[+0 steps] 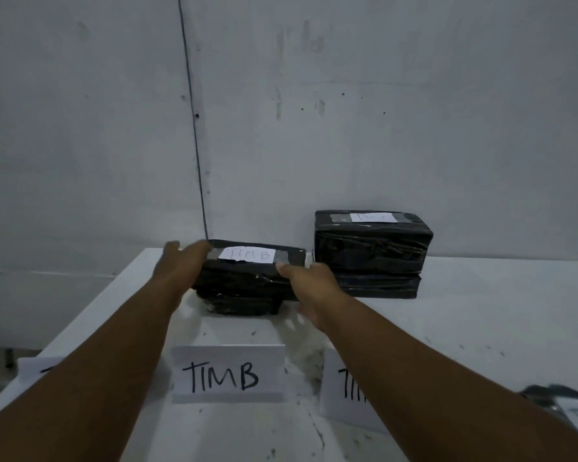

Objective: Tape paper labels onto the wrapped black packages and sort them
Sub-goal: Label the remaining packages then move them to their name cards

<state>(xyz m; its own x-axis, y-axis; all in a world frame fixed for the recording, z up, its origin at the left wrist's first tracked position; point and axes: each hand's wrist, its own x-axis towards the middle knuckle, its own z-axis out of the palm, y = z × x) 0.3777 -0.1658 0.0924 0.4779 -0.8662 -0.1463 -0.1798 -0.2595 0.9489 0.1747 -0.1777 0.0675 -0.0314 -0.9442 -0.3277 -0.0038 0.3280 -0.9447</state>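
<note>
While both hands clasp its ends, left hand (184,261) and right hand (309,281), the labelled package (251,271) sits on another package at the table's (464,315) back. Judging by looks, it is firm and blocky with slick wrap; gripping the short ends suits it.

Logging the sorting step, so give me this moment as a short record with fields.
held item: black package labelled TIMB, on top of another package
left hand: holds its left end
right hand: holds its right end
sign in front: TIMB sign
neighbouring stack: two wrapped packages, top one labelled
surface: white table
</note>
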